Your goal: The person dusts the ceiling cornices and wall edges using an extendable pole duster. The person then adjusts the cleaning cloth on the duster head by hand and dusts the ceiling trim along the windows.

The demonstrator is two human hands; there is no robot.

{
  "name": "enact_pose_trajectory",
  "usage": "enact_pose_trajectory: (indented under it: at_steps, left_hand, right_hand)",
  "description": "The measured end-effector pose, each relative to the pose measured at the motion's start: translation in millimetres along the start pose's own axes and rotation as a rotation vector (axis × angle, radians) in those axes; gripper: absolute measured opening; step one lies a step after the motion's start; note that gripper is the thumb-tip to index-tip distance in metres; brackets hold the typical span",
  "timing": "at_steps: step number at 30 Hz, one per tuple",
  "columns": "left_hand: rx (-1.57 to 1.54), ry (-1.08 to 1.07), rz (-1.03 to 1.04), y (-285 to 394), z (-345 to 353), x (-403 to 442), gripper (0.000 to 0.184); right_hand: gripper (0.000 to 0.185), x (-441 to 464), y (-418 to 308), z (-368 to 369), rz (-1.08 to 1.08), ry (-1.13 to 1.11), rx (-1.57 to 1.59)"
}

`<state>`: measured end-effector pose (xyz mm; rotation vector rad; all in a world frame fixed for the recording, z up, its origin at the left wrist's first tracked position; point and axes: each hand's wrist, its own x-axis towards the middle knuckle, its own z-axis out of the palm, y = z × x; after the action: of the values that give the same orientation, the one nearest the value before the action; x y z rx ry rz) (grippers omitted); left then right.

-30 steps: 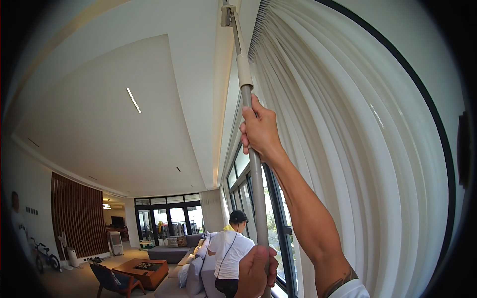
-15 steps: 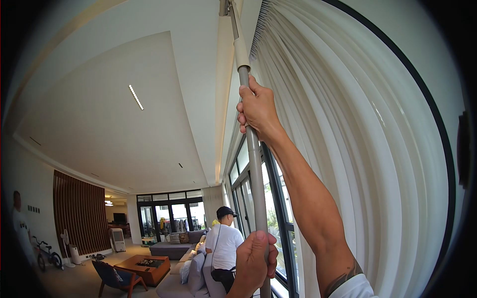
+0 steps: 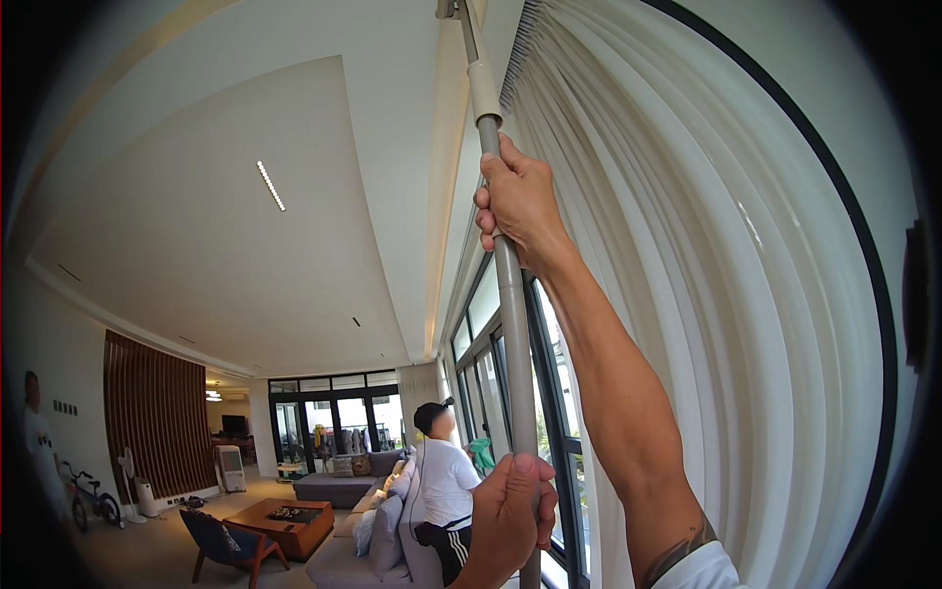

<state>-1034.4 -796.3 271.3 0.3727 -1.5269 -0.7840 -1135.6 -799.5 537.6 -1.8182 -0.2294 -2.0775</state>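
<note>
A long grey pole point(image 3: 514, 334) rises from the bottom of the view toward the ceiling. Its upper part has a cream sleeve point(image 3: 483, 93) and a clip-like head point(image 3: 447, 8), cut off by the top edge. My right hand point(image 3: 520, 196) is wrapped round the pole just below the sleeve, arm stretched up. Lower down, my left hand point(image 3: 512, 510) grips the same pole near the bottom of the view. Pale pleated curtains point(image 3: 677, 275) hang right beside the pole and my right arm.
A person in a white shirt and black cap point(image 3: 446, 481) stands by the grey sofa point(image 3: 339, 564). Another person point(image 3: 37, 422) is at the far left. A wooden table point(image 3: 280, 525), a blue chair point(image 3: 221, 535) and a bicycle point(image 3: 93, 501) stand left. Windows point(image 3: 491, 373) line the right.
My right hand and the pole's sleeve have moved up in the view, and my left hand is slightly higher. The person by the sofa has turned toward the windows, where something green now shows.
</note>
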Motion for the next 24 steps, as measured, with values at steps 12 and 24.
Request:
enact_pose_trajectory:
  at_steps: [12,24]
  left_hand:
    - [-0.188,-0.127,-0.051,20.1,20.7,5.8,0.048]
    - [-0.119,-0.085,-0.03,27.6,26.8,5.5,0.053]
  right_hand:
    - [0.057,2.5,-18.0,-5.5,0.029,-0.012,-0.02]
    - [0.017,6.7,-22.4,-7.0,-0.024,-0.022,-0.134]
